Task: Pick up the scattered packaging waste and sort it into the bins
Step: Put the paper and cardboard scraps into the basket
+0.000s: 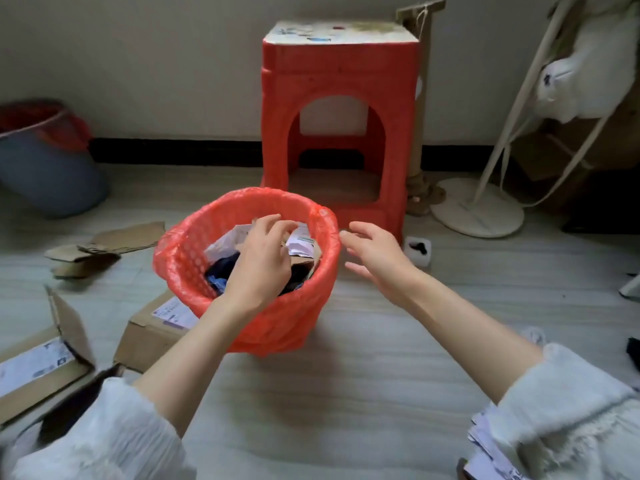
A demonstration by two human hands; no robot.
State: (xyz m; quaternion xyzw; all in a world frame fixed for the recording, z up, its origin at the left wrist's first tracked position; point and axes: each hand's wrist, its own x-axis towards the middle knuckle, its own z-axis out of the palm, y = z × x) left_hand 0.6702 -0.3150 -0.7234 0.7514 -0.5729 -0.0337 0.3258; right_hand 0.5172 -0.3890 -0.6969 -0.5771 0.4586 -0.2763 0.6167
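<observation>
a red plastic stool [341,109] with a worn white top stands against the wall. just right of it rises a rope-wrapped post [420,109]. further right, a white stand's round base [479,211] rests on the floor, a white cloth [585,67] hanging above.

A pale grey wood-grain floor [346,393] carried a red-lined mesh waste basket [194,258]. Behind the basket stood a red plastic stool [339,74]. Left of the basket lay torn brown cardboard scraps [104,247], and touching its near-left side a closed brown cardboard box [149,334]. Far left of the basket stood a blue bucket [45,174].
</observation>
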